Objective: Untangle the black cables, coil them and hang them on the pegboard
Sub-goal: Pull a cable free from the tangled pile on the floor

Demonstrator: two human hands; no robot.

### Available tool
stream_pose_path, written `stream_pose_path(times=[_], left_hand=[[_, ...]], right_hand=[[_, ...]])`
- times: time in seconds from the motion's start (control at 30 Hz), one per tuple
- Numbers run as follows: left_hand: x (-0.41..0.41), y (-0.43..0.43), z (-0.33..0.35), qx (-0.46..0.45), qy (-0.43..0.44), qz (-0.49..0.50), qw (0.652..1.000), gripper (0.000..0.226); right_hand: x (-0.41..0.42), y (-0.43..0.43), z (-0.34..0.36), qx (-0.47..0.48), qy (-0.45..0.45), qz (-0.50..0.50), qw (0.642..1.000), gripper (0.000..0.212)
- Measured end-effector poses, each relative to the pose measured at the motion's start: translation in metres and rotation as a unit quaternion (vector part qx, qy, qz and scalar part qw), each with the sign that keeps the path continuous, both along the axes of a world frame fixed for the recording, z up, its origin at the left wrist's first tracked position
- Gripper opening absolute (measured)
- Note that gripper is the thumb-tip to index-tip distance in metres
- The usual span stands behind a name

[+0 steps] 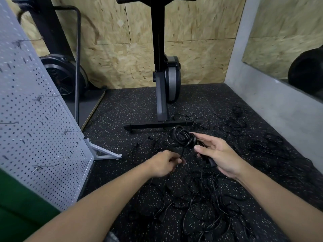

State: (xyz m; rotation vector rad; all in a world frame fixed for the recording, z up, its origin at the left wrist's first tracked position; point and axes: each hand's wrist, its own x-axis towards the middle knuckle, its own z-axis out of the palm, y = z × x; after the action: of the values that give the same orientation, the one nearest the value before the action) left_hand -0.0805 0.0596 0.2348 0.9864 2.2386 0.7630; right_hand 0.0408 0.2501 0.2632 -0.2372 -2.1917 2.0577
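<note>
The right hand (218, 154) holds a half-wound coil (180, 137) of black cable above the middle of the floor (122, 110). Its grip nips the loops between the thumb and nearly straight fingers, and a plug (211, 162) lies across the palm. The left hand (164, 165), just beside it, has its grip pinched on a strand (182, 151) trailing from the coil. Loose cables (209, 198) sprawl over the floor's near and right parts. The pegboard (35, 119) stands at the left edge.

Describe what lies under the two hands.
Loose black cables sprawl tangled on the speckled floor. The left hand and right hand, holding a coil, hide whatever lies directly beneath them.
</note>
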Motion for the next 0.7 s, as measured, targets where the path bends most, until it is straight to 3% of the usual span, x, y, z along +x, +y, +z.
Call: stream_pose_path(times=[0.07,0.17,0.27,0.4,0.57,0.7], left_hand=[[0.01,0.008,0.005,-0.012,0.067,-0.02,0.997,0.029],[0.022,0.018,0.019,0.011,0.137,-0.044,0.99,0.031],[0.022,0.018,0.029,0.006,0.213,-0.089,0.973,0.025],[0.022,0.016,0.036,0.047,0.295,-0.12,0.947,0.019],[0.01,0.006,0.046,0.196,0.277,-0.046,0.94,0.016],[0.001,0.001,0.05,0.216,0.229,0.044,0.948,0.029]], right_hand=[[-0.005,-0.001,-0.005,0.04,0.01,-0.072,0.997,0.048],[-0.009,0.008,-0.014,0.229,-0.008,-0.158,0.96,0.049],[-0.007,0.014,-0.022,0.374,0.009,-0.151,0.915,0.054],[-0.007,0.018,-0.03,0.472,0.005,-0.132,0.872,0.056],[-0.001,0.01,-0.025,0.513,0.019,0.043,0.857,0.045],[0.003,-0.004,-0.015,0.459,0.048,0.1,0.882,0.033]])
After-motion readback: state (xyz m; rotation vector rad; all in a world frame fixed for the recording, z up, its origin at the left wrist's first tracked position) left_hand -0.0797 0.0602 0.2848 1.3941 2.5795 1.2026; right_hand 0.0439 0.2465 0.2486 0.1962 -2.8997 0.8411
